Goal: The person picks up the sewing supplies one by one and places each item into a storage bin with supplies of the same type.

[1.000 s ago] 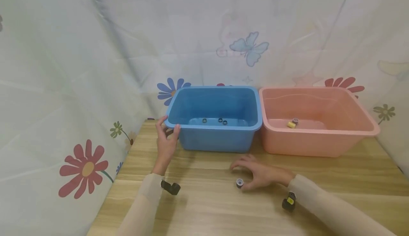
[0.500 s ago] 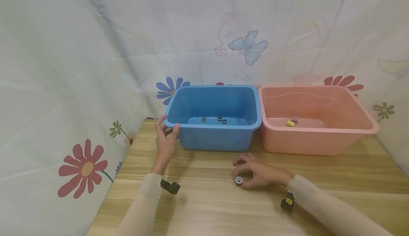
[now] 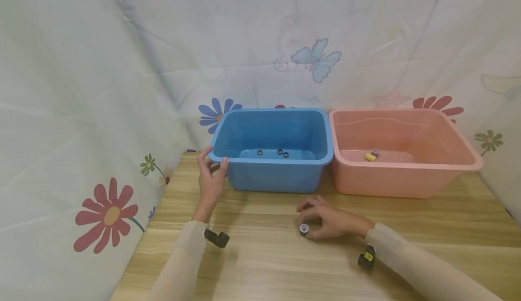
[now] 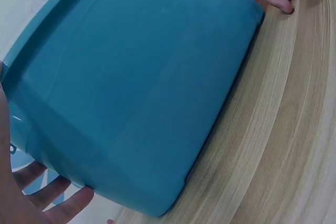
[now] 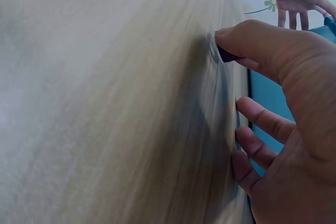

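Observation:
Thumb and index finger of my right hand (image 3: 327,220) pinch a small dark cylinder with a pale ringed top (image 3: 304,229), low over the table in front of the bins. In the right wrist view the cylinder (image 5: 227,54) shows as a dark piece under the thumb tip; the other fingers are spread and loosely bent. My left hand (image 3: 210,185) holds the front left corner of a blue plastic bin (image 3: 277,177), thumb at the front rim. Several of its fingers (image 4: 73,203) lie along the bin's side in the left wrist view.
Inside the blue bin lie small dark rings (image 3: 286,155). A pink bin (image 3: 382,184) stands against it on the right, holding a yellow cylinder (image 3: 370,157) and a dark cylinder with a pale top (image 3: 376,152). A patterned curtain hangs behind the wooden table (image 3: 260,265).
My right index finger has come down toward the thumb, closing on the small cylinder, which has shifted very slightly away from me. The left hand stays at the blue bin's corner.

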`<state>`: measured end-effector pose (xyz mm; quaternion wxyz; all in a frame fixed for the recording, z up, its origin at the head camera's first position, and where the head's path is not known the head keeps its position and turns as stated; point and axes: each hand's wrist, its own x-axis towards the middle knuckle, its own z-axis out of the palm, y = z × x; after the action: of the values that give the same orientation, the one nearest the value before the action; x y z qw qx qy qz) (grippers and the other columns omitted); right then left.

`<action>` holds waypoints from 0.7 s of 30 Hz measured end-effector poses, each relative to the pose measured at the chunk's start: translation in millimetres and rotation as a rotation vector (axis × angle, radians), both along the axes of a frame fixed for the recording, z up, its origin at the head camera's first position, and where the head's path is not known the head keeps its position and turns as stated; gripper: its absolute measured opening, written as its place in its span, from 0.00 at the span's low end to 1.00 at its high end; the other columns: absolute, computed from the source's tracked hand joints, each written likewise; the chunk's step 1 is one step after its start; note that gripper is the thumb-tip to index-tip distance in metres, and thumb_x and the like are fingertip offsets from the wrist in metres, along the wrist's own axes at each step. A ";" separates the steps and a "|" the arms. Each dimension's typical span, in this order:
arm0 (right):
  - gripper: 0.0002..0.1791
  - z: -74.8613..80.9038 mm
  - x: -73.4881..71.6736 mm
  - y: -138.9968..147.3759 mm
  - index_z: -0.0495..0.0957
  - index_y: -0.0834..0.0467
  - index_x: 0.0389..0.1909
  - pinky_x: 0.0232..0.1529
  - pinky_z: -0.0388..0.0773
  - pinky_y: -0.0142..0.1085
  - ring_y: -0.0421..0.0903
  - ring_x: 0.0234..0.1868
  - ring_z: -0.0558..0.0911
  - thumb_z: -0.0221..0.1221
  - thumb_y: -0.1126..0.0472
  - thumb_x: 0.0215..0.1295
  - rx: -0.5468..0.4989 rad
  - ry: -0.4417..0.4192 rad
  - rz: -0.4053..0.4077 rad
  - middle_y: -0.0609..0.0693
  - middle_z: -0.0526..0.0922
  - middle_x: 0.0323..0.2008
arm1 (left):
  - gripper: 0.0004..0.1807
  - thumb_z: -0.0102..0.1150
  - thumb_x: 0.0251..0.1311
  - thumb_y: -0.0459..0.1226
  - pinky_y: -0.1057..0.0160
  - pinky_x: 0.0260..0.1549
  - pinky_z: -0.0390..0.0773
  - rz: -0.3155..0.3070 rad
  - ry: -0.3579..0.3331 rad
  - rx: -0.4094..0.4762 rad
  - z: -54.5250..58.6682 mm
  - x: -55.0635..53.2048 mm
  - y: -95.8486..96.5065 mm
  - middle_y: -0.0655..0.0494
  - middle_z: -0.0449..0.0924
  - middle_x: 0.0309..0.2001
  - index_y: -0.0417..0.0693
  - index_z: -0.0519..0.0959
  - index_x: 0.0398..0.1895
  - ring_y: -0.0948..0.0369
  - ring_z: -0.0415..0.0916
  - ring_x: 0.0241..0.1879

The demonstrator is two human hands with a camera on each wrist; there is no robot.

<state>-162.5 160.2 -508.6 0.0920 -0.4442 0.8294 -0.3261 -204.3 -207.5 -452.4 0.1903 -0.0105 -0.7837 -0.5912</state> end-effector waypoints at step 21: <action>0.16 43.9 4.9 11.2 0.83 0.40 0.45 0.61 0.72 0.50 0.47 0.60 0.72 0.75 0.57 0.57 0.005 0.002 -0.030 0.49 0.78 0.58 | 0.35 0.59 0.70 0.56 0.40 0.52 0.79 -0.010 -0.022 0.022 -0.6 -0.4 -0.6 0.41 0.69 0.69 0.67 0.55 0.75 0.43 0.75 0.60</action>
<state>-157.7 171.4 -464.7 0.0874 -0.4317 0.8368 -0.3251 -204.7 -208.1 -452.9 0.1790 -0.0058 -0.7790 -0.6009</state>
